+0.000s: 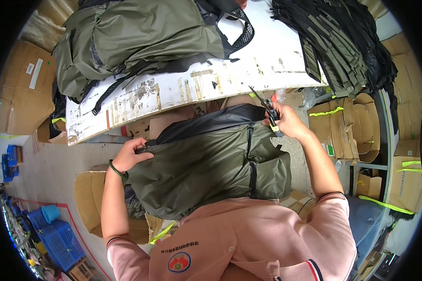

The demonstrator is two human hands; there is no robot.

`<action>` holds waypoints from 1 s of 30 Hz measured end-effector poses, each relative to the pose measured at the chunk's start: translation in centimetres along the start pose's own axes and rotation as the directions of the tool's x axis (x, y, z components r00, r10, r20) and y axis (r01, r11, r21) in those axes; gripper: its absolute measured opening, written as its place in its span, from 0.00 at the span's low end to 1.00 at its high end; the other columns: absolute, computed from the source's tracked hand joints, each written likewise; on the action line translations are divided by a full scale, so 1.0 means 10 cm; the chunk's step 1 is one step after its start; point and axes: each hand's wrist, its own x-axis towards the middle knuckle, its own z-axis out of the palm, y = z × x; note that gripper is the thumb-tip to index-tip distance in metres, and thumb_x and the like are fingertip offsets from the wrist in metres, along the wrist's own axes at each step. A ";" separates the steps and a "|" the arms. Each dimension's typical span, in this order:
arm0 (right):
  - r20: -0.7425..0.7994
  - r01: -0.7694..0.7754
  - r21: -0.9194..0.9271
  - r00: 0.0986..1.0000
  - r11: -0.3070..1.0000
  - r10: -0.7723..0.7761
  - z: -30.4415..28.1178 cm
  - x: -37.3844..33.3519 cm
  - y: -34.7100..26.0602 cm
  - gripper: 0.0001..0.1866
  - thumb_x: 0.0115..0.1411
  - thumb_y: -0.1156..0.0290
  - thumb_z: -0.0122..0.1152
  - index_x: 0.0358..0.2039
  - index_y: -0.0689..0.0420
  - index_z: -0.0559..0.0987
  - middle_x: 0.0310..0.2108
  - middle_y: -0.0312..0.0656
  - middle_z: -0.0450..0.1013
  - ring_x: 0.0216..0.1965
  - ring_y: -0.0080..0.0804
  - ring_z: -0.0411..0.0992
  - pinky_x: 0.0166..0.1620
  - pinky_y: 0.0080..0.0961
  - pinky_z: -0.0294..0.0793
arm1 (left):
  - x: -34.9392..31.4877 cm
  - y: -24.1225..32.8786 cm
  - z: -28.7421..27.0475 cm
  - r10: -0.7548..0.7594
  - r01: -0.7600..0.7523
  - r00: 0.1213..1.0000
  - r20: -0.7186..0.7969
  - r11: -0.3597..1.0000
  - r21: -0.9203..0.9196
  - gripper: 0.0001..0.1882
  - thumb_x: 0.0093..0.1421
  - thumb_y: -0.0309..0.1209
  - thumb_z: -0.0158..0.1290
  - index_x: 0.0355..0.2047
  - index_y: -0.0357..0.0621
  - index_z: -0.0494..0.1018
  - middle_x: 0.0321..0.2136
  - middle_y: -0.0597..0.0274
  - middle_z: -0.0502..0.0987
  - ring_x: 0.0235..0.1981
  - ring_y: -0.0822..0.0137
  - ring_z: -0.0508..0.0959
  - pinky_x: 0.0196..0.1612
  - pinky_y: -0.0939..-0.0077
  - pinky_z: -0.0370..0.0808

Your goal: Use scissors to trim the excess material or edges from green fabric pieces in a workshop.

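Note:
An olive-green bag (pixel 197 164) with a black inner lining (pixel 211 119) hangs between my hands, over my lap and in front of my chest. My left hand (pixel 131 155) pinches its upper left corner, thumb on the outside. At the upper right corner, my right hand (pixel 290 122) is closed around dark, pointed snips (pixel 269 108) with a bit of yellow near the grip. The snips point up and to the left. Whether those fingers also grip the fabric is hidden. Black straps (pixel 252 173) run down the bag's right side.
Ahead is a worn white table (pixel 173 96) bearing another olive bag (pixel 140 40) and a pile of black-and-green straps (pixel 344 51). Cardboard boxes stand left (pixel 26 89) and right (pixel 333 124); an open box (pixel 91 201) sits beside my left arm. Blue crates (pixel 56 236) are on the floor.

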 end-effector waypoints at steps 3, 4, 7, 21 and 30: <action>0.069 -0.077 0.027 0.995 0.997 0.075 -0.02 0.09 0.04 0.12 0.49 0.74 0.71 0.28 0.58 0.74 0.23 0.27 0.68 0.26 0.15 0.63 0.31 0.16 0.65 | 0.08 -0.10 0.01 0.055 -0.049 0.997 -0.054 0.993 0.112 0.10 0.52 0.21 0.62 0.31 0.40 0.72 0.26 0.76 0.73 0.30 0.84 0.69 0.35 0.85 0.68; 0.108 -0.083 0.046 0.991 0.995 0.078 -0.03 0.13 0.08 0.12 0.49 0.73 0.71 0.27 0.58 0.74 0.23 0.27 0.68 0.26 0.15 0.64 0.31 0.16 0.65 | 0.10 -0.14 0.01 0.120 -0.103 0.990 -0.075 0.974 0.199 0.09 0.52 0.21 0.62 0.31 0.40 0.71 0.26 0.75 0.73 0.31 0.83 0.68 0.35 0.85 0.68; 0.127 -0.143 0.070 0.983 0.987 0.133 -0.07 0.21 0.16 0.11 0.49 0.70 0.71 0.25 0.57 0.75 0.22 0.28 0.69 0.25 0.15 0.63 0.31 0.17 0.64 | 0.20 -0.03 0.09 0.123 -0.105 0.988 -0.090 0.979 0.177 0.10 0.52 0.23 0.62 0.29 0.39 0.70 0.25 0.75 0.71 0.30 0.82 0.66 0.36 0.83 0.67; 0.308 0.426 -0.697 0.904 0.577 -0.297 0.35 0.38 -0.89 0.22 0.46 0.54 0.68 0.31 0.57 0.73 0.28 0.46 0.74 0.35 0.45 0.74 0.45 0.38 0.67 | 0.19 0.04 0.19 0.272 -0.213 0.948 -0.162 0.927 0.309 0.16 0.50 0.27 0.64 0.30 0.39 0.66 0.25 0.66 0.67 0.29 0.76 0.65 0.33 0.79 0.66; 0.605 0.669 -0.498 0.724 0.552 -0.331 0.97 0.69 -1.21 0.21 0.45 0.57 0.68 0.31 0.58 0.73 0.28 0.48 0.74 0.35 0.48 0.73 0.42 0.40 0.69 | 0.03 0.04 0.34 0.420 -0.390 0.890 -0.176 0.903 0.180 0.17 0.49 0.28 0.64 0.32 0.39 0.66 0.27 0.63 0.69 0.29 0.72 0.68 0.35 0.77 0.68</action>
